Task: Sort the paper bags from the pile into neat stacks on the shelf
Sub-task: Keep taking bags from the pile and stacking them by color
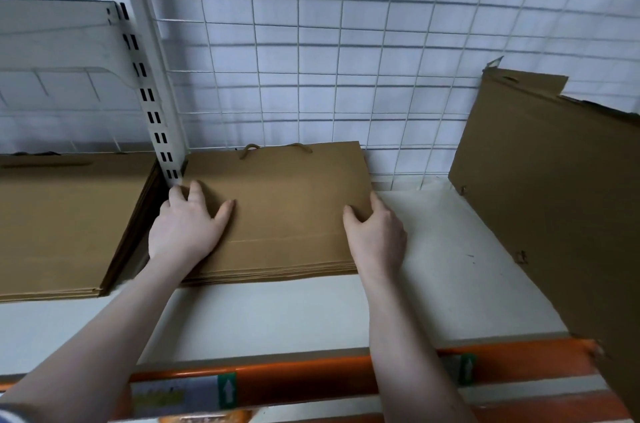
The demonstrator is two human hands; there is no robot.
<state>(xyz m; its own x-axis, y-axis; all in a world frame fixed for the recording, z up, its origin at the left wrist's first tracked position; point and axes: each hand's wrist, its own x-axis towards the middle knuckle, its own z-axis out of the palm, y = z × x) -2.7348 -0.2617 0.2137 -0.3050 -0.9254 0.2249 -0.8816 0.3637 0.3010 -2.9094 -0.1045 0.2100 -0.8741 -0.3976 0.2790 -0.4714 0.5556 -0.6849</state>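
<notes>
Many flat brown paper bags (pixel 287 200), squarely stacked.

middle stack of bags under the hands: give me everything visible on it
The middle stack is brown kraft-paper bags lying flat on the white shelf, many layered edges showing along its front. Twisted paper cord handles poke out at the back edge by the wire grid. Its left rear corner meets the slotted upright. The left hand rests flat on top; the right hand holds its right edge.

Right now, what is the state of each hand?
Left hand: open, flat on the middle stack of paper bags.
Right hand: open, against the stack's right edge.
</notes>
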